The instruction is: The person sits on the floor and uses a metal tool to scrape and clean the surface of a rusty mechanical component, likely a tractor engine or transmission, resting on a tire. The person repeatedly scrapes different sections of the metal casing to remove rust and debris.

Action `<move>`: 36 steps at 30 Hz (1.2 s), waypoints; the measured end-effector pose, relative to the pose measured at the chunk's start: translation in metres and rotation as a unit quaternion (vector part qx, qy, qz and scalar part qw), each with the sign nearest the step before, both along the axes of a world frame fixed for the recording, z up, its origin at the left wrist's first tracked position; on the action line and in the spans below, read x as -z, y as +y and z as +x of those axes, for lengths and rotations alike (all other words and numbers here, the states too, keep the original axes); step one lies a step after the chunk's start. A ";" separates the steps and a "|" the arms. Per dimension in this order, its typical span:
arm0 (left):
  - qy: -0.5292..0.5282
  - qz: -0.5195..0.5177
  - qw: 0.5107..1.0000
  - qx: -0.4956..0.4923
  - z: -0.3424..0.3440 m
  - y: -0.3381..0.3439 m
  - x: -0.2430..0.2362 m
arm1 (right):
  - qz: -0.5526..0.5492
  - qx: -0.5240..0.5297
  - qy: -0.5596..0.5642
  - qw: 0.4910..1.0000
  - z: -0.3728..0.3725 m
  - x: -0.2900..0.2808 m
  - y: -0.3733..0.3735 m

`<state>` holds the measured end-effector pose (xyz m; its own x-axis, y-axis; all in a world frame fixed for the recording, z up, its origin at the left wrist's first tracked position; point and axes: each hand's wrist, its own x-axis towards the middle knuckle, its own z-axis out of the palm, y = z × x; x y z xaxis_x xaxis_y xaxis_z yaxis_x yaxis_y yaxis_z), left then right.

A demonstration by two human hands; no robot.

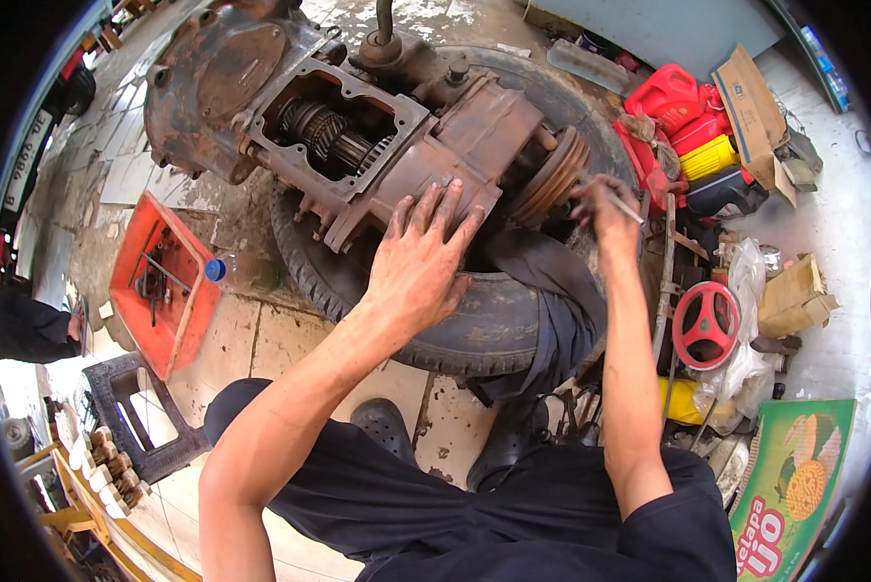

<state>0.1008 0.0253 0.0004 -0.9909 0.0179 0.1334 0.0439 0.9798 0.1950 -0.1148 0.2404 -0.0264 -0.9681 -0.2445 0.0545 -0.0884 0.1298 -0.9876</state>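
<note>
A rusty gearbox housing (508, 131) lies on a black tire (455, 325), its top opening showing gears (329, 136). My left hand (418, 254) rests on the housing's front part below the opening, fingers stretched and slightly apart, holding nothing. At the housing's right end is a grooved pulley (552, 189). My right hand (610, 218) is closed on a thin metal tool (631, 211) beside this pulley; the tool's far end is unclear. Dark cloth (562, 320) drapes over the tire below my right hand.
An orange tray (169, 330) with metal parts, a bottle (246, 274) and a dark plastic stool (159, 446) are left. Another person's leg (23, 325) is at the far left. Red jerrycans (663, 97), cardboard boxes (790, 296) and a red wheel (704, 325) crowd the right.
</note>
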 end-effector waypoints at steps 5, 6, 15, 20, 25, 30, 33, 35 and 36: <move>-0.002 0.003 1.000 0.000 0.001 -0.003 0.002 | 0.080 0.003 0.093 0.992 -0.064 -0.013 0.020; 0.000 0.004 1.000 0.001 0.001 -0.003 0.004 | 0.073 -0.006 0.084 0.994 -0.073 -0.013 0.022; -0.011 -0.013 1.000 -0.006 0.004 -0.005 0.004 | 0.193 -0.212 -0.034 0.957 -0.039 -0.040 0.021; -0.004 0.001 1.000 0.003 -0.004 0.003 0.000 | 0.185 -0.028 0.209 0.960 -0.033 -0.013 0.015; -0.005 -0.005 1.000 -0.010 0.002 -0.003 0.002 | 0.247 -0.139 0.157 0.946 0.038 0.005 -0.016; -0.014 -0.006 1.000 -0.002 0.001 0.003 -0.003 | 0.144 0.039 0.360 0.921 -0.008 -0.031 -0.018; -0.010 -0.009 1.000 -0.003 0.002 0.000 0.001 | 0.262 -0.022 0.397 0.880 0.015 0.015 -0.016; -0.010 -0.008 1.000 -0.006 0.000 0.002 0.002 | 0.313 -0.015 0.414 0.855 0.054 0.044 -0.018; -0.010 -0.006 1.000 -0.012 0.001 0.002 0.002 | 0.313 -0.087 0.303 0.896 0.074 0.044 -0.015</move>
